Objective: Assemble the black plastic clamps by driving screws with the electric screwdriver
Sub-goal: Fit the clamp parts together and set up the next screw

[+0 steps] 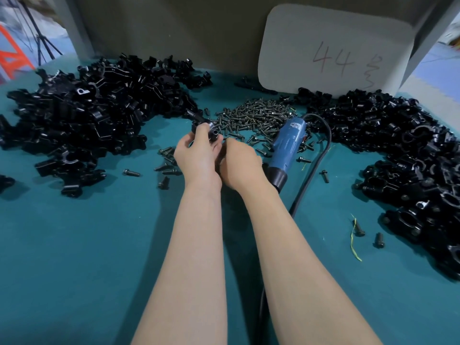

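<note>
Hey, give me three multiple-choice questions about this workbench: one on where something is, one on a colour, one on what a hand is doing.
1. Where is the screwdriver?
A hanging from a hook
B lying on the table beside the right hand
C standing upright in a box

2. What colour is its body?
A red
B yellow
C blue

3. What is the left hand doing?
A gripping a black clamp
B lying flat
C pointing upward

Answers:
1. B, it lies on the teal top next to that hand.
2. C, the housing is blue.
3. A, the hand is curled round the clamp.
</note>
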